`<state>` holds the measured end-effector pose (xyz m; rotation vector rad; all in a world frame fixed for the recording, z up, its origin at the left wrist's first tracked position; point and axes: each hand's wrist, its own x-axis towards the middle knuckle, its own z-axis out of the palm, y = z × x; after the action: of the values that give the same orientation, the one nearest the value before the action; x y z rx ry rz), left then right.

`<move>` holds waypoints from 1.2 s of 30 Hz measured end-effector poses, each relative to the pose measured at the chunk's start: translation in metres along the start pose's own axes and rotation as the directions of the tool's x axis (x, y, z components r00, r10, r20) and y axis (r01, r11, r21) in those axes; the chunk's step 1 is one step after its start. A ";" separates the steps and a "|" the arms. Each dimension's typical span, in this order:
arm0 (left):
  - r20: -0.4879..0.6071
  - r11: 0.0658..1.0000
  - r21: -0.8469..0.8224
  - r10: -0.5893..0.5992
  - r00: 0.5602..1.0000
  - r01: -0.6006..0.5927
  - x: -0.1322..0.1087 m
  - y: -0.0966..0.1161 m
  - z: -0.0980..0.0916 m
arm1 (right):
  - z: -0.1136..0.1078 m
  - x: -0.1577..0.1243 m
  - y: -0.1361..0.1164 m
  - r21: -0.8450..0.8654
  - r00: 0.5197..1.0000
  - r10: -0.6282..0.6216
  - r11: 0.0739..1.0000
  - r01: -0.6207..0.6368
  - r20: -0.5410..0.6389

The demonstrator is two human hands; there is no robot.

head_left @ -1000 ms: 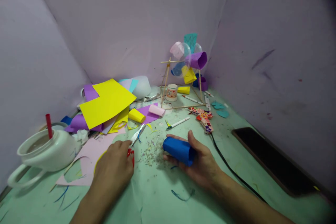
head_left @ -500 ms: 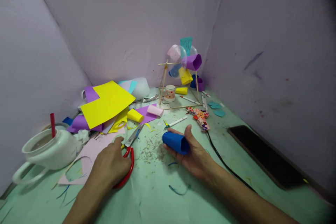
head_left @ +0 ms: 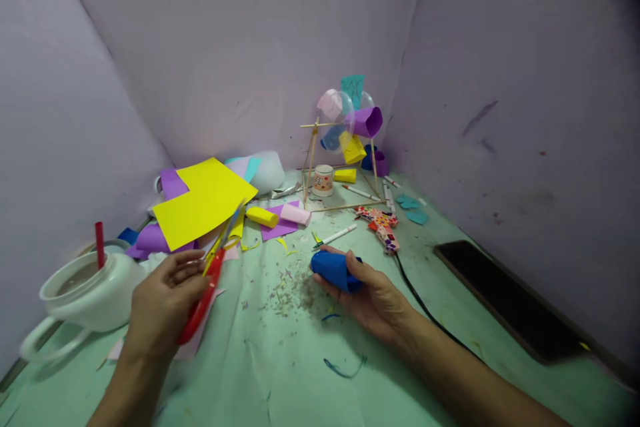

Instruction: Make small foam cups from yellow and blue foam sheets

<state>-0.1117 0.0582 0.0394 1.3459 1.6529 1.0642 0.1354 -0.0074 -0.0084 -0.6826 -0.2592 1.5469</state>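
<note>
My left hand (head_left: 167, 297) is closed on a pair of scissors (head_left: 207, 293) with red and yellow handles, blades pointing up and away over the yellow sheet. In my right hand (head_left: 375, 297) lies a blue paper cup shape (head_left: 330, 268), its open end toward the palm and my thumb pressed on its rim. Beyond it stands a wheel (head_left: 345, 117) of clear discs with colored paper cups around it, held on a wooden stick frame (head_left: 311, 157). A yellow paper roll (head_left: 262, 217) and a pink one (head_left: 296, 215) lie on the table.
A white pot (head_left: 95, 290) with a red stick stands at the left, near a yellow sheet (head_left: 200, 203). A patterned glue gun (head_left: 383, 227) with a black cord and a phone (head_left: 500, 297) lie to the right. A marker (head_left: 337, 235) lies behind my right hand.
My left hand has lifted the scissors and carried them left, turning them more upright. My right thumb has come down onto the blue paper cup.
</note>
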 end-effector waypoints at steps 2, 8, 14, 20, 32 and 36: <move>0.186 0.915 -0.382 -0.064 0.980 0.133 0.000 -0.001 -0.002 | -0.001 0.001 0.000 0.010 1.000 -0.007 1.000 0.007 -0.007; 0.606 0.860 -0.341 -0.108 0.788 0.380 -0.028 0.000 0.023 | -0.001 0.001 0.002 0.038 1.000 -0.012 0.999 0.013 -0.027; 0.334 0.991 0.004 0.122 0.935 -0.131 -0.050 -0.009 0.052 | 0.001 -0.005 0.002 0.041 1.000 -0.008 0.999 0.007 0.006; 0.375 0.922 0.167 0.269 0.887 -0.350 -0.026 -0.037 0.064 | 0.002 -0.009 0.001 0.006 0.998 -0.020 1.000 0.020 0.059; 0.484 0.829 0.309 0.285 0.828 -0.466 -0.057 -0.022 0.074 | 0.000 -0.014 0.008 0.080 0.969 -0.177 0.983 0.165 0.175; 0.412 0.833 0.320 0.305 0.858 -0.451 -0.061 -0.027 0.079 | 0.002 -0.017 0.015 0.079 0.966 -0.168 0.985 0.155 0.197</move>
<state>-0.0386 0.0070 -0.0132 2.0831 1.4088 0.6458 0.1207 -0.0252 -0.0107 -0.4422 -0.4076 1.4618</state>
